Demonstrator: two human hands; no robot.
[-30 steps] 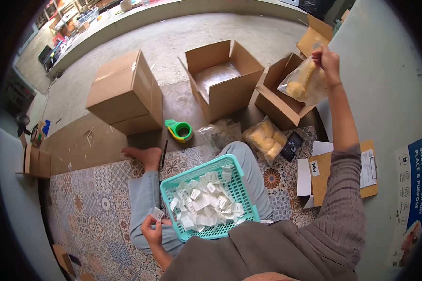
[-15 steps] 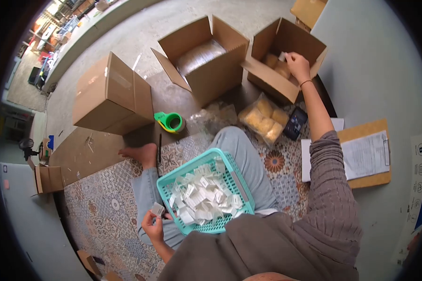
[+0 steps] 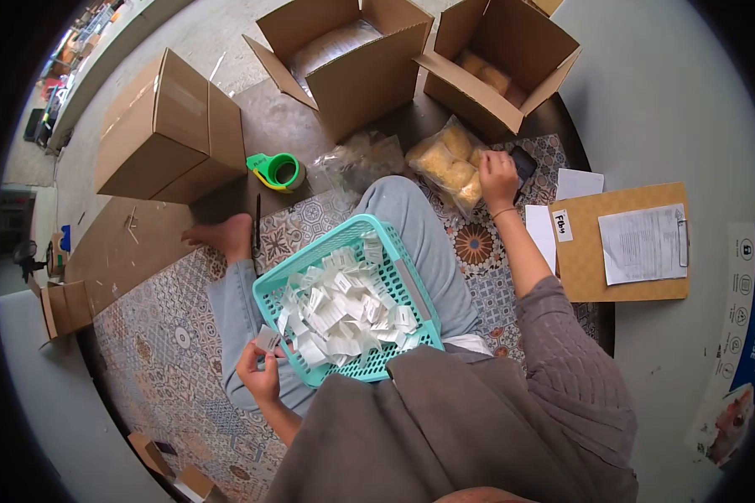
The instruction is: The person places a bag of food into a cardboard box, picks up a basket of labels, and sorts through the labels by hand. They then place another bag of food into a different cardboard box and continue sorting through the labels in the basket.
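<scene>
My left hand [image 3: 258, 373] pinches a small white label [image 3: 268, 339] beside the left edge of a teal basket [image 3: 264, 293]. White labels [image 3: 344, 302] with printing are heaped in this basket on my lap. My right hand [image 3: 498, 178] is at the right side of a clear bag of yellow pieces [image 3: 451, 163], near a dark phone [image 3: 523, 164]. Its fingers are bent together, and whatever they hold, if anything, is too small to make out.
Two open cartons [image 3: 369, 80] [image 3: 478, 101] stand ahead, with a closed carton [image 3: 172, 134] at left. A green tape dispenser [image 3: 283, 172], crumpled plastic [image 3: 361, 159] and a clipboard [image 3: 579, 268] lie nearer. A wall [image 3: 663, 126] rises at right.
My right hand has come out of the right carton, back to the bag of yellow pieces. The white piece it held there no longer shows. My left hand still holds its label. The view has tilted down.
</scene>
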